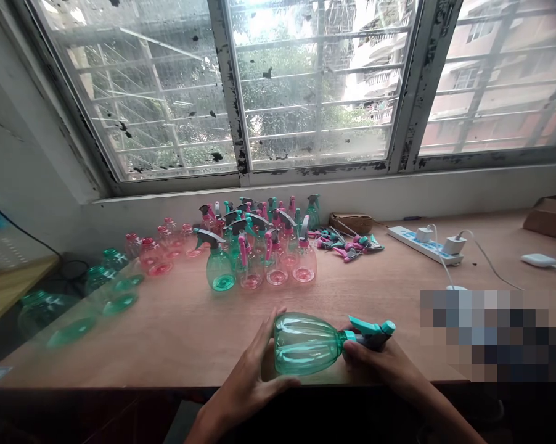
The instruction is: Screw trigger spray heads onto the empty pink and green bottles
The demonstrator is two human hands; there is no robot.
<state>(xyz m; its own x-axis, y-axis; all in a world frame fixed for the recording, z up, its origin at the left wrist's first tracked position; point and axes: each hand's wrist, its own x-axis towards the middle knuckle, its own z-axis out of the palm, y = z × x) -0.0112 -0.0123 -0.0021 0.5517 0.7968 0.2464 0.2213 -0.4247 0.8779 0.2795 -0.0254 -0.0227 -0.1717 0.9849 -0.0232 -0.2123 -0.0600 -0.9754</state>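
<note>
A green see-through spray bottle lies on its side near the front edge of the wooden table. My left hand is wrapped around its round base end. My right hand grips the neck and the teal and grey trigger head, which sits on the bottle and points right. Both hands are closed on the bottle.
Several assembled pink and green spray bottles stand at the back middle. Capless pink bottles and green bottles stand to the left. Loose trigger heads lie by a small basket. A power strip with chargers lies at the right.
</note>
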